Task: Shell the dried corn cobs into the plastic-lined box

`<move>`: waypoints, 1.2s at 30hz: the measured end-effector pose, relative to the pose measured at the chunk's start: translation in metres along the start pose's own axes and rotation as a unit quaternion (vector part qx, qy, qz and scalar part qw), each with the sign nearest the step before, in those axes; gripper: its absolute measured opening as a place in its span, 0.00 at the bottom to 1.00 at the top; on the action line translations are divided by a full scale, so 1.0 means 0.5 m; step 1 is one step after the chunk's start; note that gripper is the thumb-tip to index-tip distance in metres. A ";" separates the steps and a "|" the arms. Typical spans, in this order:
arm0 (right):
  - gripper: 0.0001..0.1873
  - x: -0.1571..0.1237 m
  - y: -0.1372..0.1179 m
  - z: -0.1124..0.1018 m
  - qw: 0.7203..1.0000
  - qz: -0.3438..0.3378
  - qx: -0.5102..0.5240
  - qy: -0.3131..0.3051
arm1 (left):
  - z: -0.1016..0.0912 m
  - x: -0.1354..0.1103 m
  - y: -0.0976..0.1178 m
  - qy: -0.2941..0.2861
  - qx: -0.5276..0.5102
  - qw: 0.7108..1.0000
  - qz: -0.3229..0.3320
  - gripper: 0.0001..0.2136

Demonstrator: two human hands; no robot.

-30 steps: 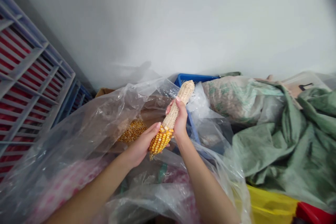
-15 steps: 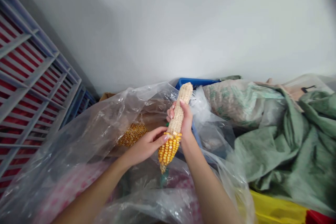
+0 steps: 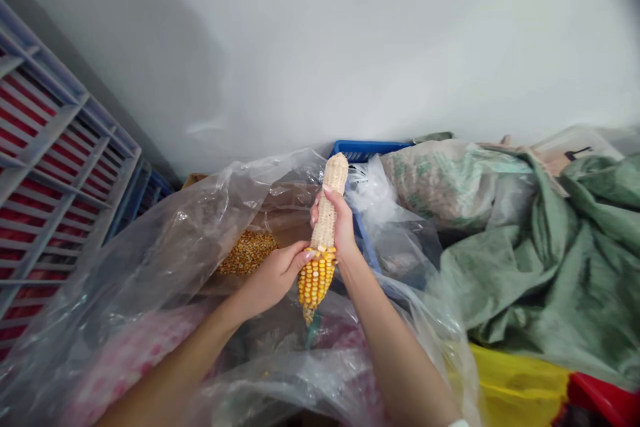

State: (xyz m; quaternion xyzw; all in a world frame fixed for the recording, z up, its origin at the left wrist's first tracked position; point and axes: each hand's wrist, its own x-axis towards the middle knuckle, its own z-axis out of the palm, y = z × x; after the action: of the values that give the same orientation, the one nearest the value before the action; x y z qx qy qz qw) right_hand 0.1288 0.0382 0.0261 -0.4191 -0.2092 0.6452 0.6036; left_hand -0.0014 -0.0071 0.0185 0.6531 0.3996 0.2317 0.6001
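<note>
An ear of corn is held at a slant over the clear plastic bag. Its upper length is bare, pale cob; yellow kernels cover only the lower end. My right hand wraps round the bare cob, thumb on top. At the upper edge of the kernels, my left hand has its thumb pressed on the front, with the other fingers partly hidden behind the ear. A heap of loose corn kernels lies inside the bag, left of the ear.
Stacked plastic crates stand at the left, with red showing through the slats. A blue basket, a filled sack and green cloth are to the right. A yellow container sits at lower right. A pale wall rises behind.
The ear and both hands have shifted slightly left in view, and the ear stands a little more upright. The camera view has moved a little too. My grip looks the same.
</note>
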 end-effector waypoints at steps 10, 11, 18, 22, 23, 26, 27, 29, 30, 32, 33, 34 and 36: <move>0.14 -0.014 -0.004 0.006 0.990 0.067 0.028 -0.124 | -0.022 0.002 0.004 -0.070 0.021 0.997 -0.014 0.17; 0.14 -0.014 -0.001 0.006 0.990 0.066 0.027 -0.118 | -0.020 0.002 0.004 -0.062 0.026 0.998 -0.009 0.17; 0.13 -0.010 0.009 0.008 0.995 0.041 0.024 -0.091 | -0.001 0.010 -0.006 0.016 -0.030 0.999 -0.007 0.21; 0.13 -0.007 0.002 0.007 0.995 0.032 0.033 -0.092 | -0.013 0.010 -0.001 -0.044 -0.059 0.997 -0.009 0.19; 0.13 -0.007 0.002 0.006 0.995 0.032 0.032 -0.091 | -0.017 0.009 0.001 -0.062 -0.043 0.997 -0.013 0.18; 0.13 -0.008 0.004 0.007 0.996 0.035 0.014 -0.085 | -0.023 0.008 0.004 -0.055 0.022 0.998 -0.020 0.17; 0.13 -0.008 0.006 0.007 0.996 0.036 0.002 -0.083 | -0.021 0.008 0.003 -0.042 0.036 0.998 -0.018 0.18; 0.13 -0.008 0.012 0.010 0.996 0.042 -0.009 -0.082 | -0.016 0.010 0.000 -0.013 0.047 0.999 -0.013 0.19; 0.13 -0.008 0.014 0.011 0.996 0.047 -0.003 -0.081 | -0.013 0.011 -0.003 0.004 0.044 0.999 -0.013 0.19; 0.13 -0.006 0.017 0.012 0.995 0.054 0.024 -0.080 | -0.010 0.014 -0.005 0.038 0.021 0.999 -0.022 0.21; 0.13 -0.004 0.017 0.012 0.995 0.052 0.036 -0.080 | -0.010 0.014 -0.005 0.051 0.004 0.998 -0.031 0.22; 0.13 -0.002 0.016 0.011 0.995 0.049 0.043 -0.082 | -0.012 0.014 -0.004 0.053 -0.012 0.998 -0.037 0.24; 0.12 0.001 0.012 0.008 0.995 0.036 0.046 -0.080 | -0.020 0.011 0.001 0.023 -0.019 0.999 -0.030 0.25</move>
State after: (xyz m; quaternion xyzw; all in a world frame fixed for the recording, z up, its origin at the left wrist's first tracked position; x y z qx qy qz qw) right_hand 0.1218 0.0384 0.0236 -0.3447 -0.2116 0.7074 0.5797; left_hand -0.0059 0.0031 0.0194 0.6239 0.4280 0.2357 0.6099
